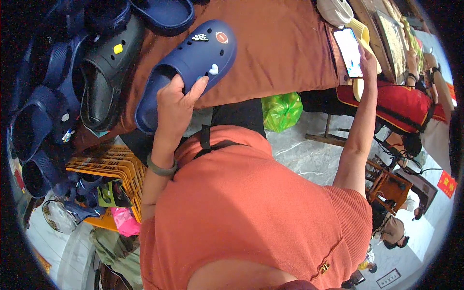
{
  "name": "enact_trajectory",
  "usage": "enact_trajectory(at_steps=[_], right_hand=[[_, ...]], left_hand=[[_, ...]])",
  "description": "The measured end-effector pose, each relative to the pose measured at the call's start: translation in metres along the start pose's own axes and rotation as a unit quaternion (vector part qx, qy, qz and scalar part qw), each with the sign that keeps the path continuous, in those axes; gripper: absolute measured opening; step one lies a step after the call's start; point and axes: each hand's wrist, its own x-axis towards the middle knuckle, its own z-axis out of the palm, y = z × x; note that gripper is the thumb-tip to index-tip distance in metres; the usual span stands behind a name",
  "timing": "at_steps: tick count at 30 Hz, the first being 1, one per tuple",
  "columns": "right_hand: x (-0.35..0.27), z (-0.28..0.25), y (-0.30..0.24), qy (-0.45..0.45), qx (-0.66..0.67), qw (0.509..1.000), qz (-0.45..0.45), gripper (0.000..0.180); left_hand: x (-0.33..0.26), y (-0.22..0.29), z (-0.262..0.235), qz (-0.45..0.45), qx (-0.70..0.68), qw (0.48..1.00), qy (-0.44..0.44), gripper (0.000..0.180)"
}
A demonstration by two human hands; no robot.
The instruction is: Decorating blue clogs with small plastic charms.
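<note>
The largest thing before me is the table (280, 43) under a brown cloth, its near edge running past the seated person's lap. By its near left corner, lower down, stands a yellow crate (108, 166) with slatted sides. Dark blue clogs (36, 116) are heaped at the table's left end, and a black clog (108, 72) lies between them and the one being handled.

That one, a navy clog (186, 58), is over the near edge, left of the middle, toe pointing away and to the right; I cannot tell whether it rests on the cloth or is raised. The left hand (178, 99) pinches its side wall, thumb outside, the other fingers reaching into the foot opening and mostly hidden.

A knotted green plastic bag (282, 112) sits below the near edge, and a white shoe (334, 10) is at the far right. Near the right edge, the right hand (368, 63) grips a lit phone (348, 52) by its side, just beside something pale yellow.

Smallest are the navy clog's charms: a brown football (221, 37), a black-and-white checkered piece (200, 37) and a pale heart (213, 69).
</note>
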Motion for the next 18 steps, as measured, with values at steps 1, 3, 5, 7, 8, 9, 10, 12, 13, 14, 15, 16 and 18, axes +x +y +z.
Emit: enact_trajectory(at_steps=[1, 3, 5, 7, 8, 9, 10, 12, 13, 14, 15, 16, 18], right_hand=[[-0.002, -0.001, 0.000, 0.000, -0.001, 1.000, 0.000, 0.041], [-0.005, -0.001, -0.005, -0.001, -0.015, 1.000, 0.003, 0.041], [-0.014, -0.003, -0.014, -0.004, -0.057, 0.998, -0.022, 0.040], [-0.027, -0.001, -0.026, -0.008, -0.095, 0.994, -0.049, 0.039], [-0.035, 0.002, -0.029, 0.009, -0.129, 0.988, -0.083, 0.037], [-0.042, 0.006, -0.034, 0.027, -0.159, 0.980, -0.118, 0.035], [-0.047, 0.011, -0.037, 0.024, -0.186, 0.975, -0.123, 0.034], [-0.061, 0.020, -0.048, 0.033, -0.257, 0.959, -0.113, 0.028], [-0.066, 0.019, -0.060, 0.046, -0.267, 0.956, -0.114, 0.026], [-0.071, 0.021, -0.071, 0.071, -0.264, 0.952, -0.133, 0.025], [-0.074, 0.022, -0.080, 0.098, -0.266, 0.947, -0.151, 0.024], [-0.074, 0.032, -0.090, 0.049, -0.263, 0.958, -0.107, 0.028], [-0.072, 0.049, -0.101, 0.063, -0.242, 0.957, -0.146, 0.027]], left_hand=[[-0.001, 0.000, 0.000, 0.000, -0.001, 1.000, -0.001, 0.025], [-0.003, 0.001, -0.001, -0.007, 0.002, 1.000, 0.004, 0.025], [-0.007, -0.002, 0.002, -0.007, -0.006, 1.000, 0.008, 0.024], [-0.008, -0.003, 0.001, -0.008, -0.009, 1.000, 0.016, 0.024], [-0.009, -0.001, 0.001, -0.023, 0.001, 1.000, 0.004, 0.024], [-0.009, 0.000, 0.000, -0.038, 0.012, 0.999, -0.005, 0.024], [-0.007, -0.005, 0.004, 0.002, 0.000, 1.000, 0.016, 0.022], [-0.003, -0.013, 0.006, 0.016, 0.029, 0.999, 0.007, 0.020], [-0.001, -0.007, 0.005, 0.036, 0.024, 0.999, 0.007, 0.020], [0.003, -0.013, 0.003, 0.107, 0.056, 0.993, 0.004, 0.020], [0.008, -0.020, 0.002, 0.178, 0.084, 0.980, -0.001, 0.020], [0.008, -0.016, 0.004, 0.093, 0.034, 0.995, 0.015, 0.021], [0.011, -0.003, -0.009, 0.084, 0.103, 0.991, 0.025, 0.024]])
